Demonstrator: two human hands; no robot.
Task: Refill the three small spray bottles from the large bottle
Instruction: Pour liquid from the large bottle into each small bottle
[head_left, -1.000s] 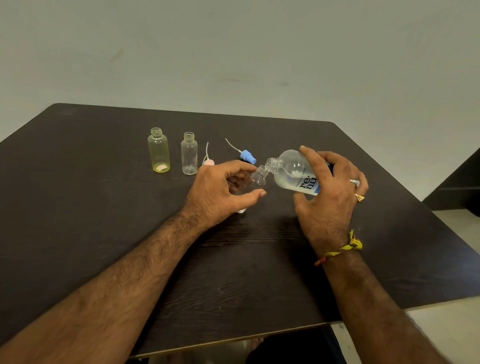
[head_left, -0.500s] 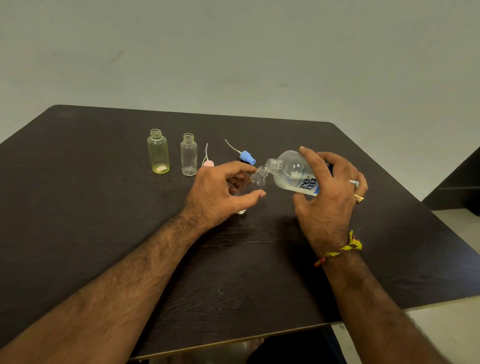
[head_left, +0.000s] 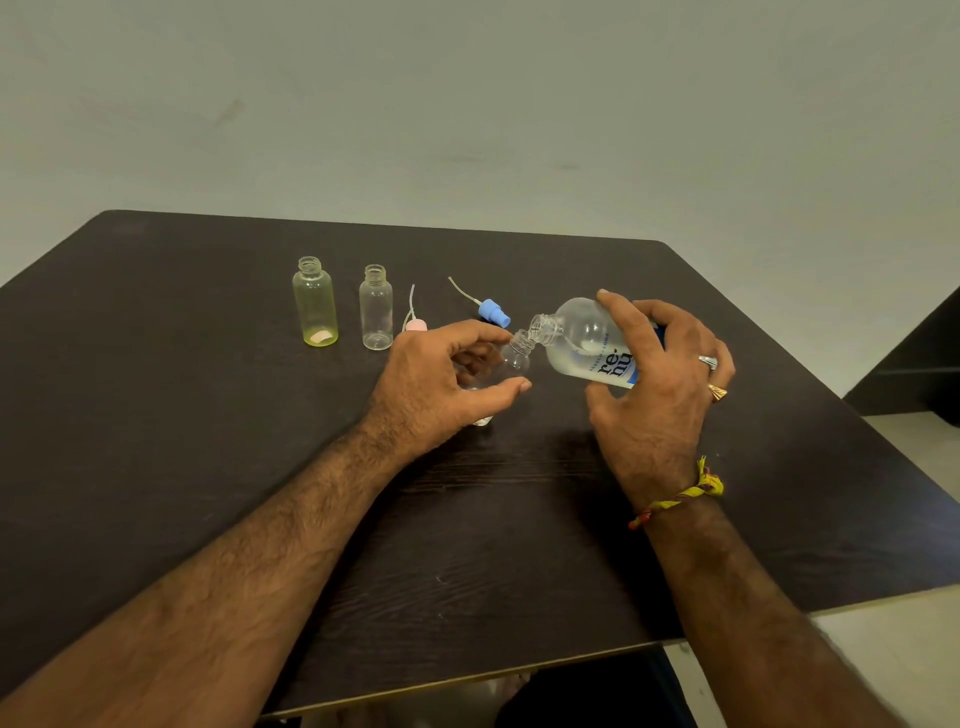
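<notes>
A dark brown table (head_left: 156, 441) with a fine wood-grain texture, rounded corners and a pale edge band fills most of the view, set against a plain, matt grey-green wall (head_left: 467, 104).

The right hand (head_left: 660, 395), with two rings and a yellow braided thread at the wrist, curls its fingers and thumb round the large bottle (head_left: 587, 340), a rounded clear plastic bottle tipped nearly on its side. Clear liquid pools along its lower wall. Its white and blue label reads "re-nu" in dark letters; the smaller print above cannot be read. Its threaded, uncapped mouth touches the mouth of the small clear spray bottle (head_left: 514, 356).

The left hand (head_left: 441, 384) wraps round that small bottle, thumb and forefinger curved about its body, holding it tilted toward the large one; its base shows near the table below the hand.

Further back on the left stand two more small cylindrical bottles, upright, uncapped, with threaded necks: a yellow-tinted bottle (head_left: 315, 301) with a pale patch at its bottom, and just right of it a clear bottle (head_left: 376, 306).

A blue spray cap (head_left: 492, 310) lies on its side with its thin dip tube pointing away, and a pink spray cap (head_left: 415, 325) sits beside the left hand, its tube pointing up.
</notes>
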